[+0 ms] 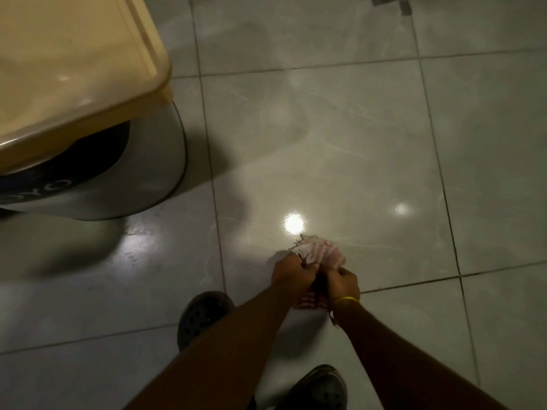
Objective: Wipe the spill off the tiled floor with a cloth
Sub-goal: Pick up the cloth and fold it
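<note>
Glossy pale tiles [340, 137] fill the view, marbled with faint veins, split by thin dark grout lines and throwing back round glints from overhead lights. Far to the left of the grip, a cream plastic lid [74, 60] with a rounded corner overhangs a curved grey body with a dark band; it looks like a bin or tub, though I cannot say which. Nearer, below and left of the grip, sits a dark perforated clog [201, 315].

At the grip itself, the left hand [291, 275] is clenched on one end of the cloth [319, 254], and the right hand [343, 284], a yellow band at its wrist, is clenched on the other. Bunched and pleated, pinkish-white with a frayed edge, the cloth bulges forward of the knuckles and a tail trails under the wrists. Whether it touches the floor or hangs just above is unclear. A duller film with curved edges spreads ahead of the hands, probably the spill.

The step seems to be gathering or wringing the cloth between passes. Done well, it wants the fabric opened flatter, pressed down evenly and drawn from the film's edge inward. A second clog [319, 386] sits lowest, just right of the first.
</note>
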Action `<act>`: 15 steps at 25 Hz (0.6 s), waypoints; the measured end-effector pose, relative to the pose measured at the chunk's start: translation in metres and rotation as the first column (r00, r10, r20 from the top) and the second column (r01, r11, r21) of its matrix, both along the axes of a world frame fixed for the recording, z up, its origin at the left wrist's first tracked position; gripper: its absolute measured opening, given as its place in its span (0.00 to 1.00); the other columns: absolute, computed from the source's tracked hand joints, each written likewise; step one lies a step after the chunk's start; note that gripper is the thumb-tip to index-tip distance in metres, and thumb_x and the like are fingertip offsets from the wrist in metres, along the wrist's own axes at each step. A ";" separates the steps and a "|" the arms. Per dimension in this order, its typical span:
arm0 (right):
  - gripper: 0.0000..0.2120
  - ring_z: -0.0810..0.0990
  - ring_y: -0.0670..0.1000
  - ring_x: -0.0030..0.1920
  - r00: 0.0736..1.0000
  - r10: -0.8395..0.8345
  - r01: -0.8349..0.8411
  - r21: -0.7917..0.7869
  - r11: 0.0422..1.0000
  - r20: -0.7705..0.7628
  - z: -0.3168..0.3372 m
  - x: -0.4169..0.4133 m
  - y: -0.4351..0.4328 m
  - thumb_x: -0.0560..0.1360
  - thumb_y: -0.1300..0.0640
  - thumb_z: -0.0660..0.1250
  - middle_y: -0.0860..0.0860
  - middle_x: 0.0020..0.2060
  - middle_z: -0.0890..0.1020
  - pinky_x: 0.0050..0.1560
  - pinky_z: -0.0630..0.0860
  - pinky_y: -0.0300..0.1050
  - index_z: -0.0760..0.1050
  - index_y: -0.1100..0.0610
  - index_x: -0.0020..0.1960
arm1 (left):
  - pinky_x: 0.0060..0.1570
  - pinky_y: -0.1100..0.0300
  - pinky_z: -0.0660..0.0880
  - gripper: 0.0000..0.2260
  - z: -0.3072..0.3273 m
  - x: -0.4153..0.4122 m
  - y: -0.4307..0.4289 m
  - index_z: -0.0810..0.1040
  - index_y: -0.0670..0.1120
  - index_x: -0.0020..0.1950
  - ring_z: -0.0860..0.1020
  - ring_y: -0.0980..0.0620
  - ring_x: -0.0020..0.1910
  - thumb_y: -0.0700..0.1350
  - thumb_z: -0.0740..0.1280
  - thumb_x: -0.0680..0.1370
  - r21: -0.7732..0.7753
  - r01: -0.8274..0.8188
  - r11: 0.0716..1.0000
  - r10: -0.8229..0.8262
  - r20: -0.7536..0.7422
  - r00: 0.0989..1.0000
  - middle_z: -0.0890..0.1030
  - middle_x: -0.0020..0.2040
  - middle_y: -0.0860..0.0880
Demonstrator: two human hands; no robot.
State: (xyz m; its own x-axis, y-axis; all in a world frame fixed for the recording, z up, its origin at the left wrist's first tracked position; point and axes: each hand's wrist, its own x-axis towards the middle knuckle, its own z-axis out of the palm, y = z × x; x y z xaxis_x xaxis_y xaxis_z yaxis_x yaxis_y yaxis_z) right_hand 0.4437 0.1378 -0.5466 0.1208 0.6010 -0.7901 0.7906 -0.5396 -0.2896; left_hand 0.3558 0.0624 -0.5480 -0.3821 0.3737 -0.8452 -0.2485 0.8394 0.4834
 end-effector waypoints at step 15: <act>0.19 0.85 0.54 0.35 0.773 -0.034 0.065 0.026 0.998 -0.634 0.265 -0.212 0.118 0.75 0.75 0.59 0.60 0.42 0.83 0.29 0.81 0.42 0.74 0.58 0.60 | 0.60 0.46 0.82 0.26 0.260 -0.221 0.082 0.68 0.53 0.70 0.85 0.43 0.57 0.38 0.74 0.77 0.314 -0.430 0.846 0.429 0.077 0.900 0.83 0.59 0.44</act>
State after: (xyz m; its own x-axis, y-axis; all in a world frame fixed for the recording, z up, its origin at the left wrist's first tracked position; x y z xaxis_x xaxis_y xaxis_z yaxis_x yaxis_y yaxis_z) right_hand 0.2320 0.2557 -0.2816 -0.3667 0.6438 -0.6716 0.3927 -0.5473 -0.7391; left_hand 0.1343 0.1446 -0.2883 -0.5638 0.4193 -0.7115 -0.5508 0.4510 0.7023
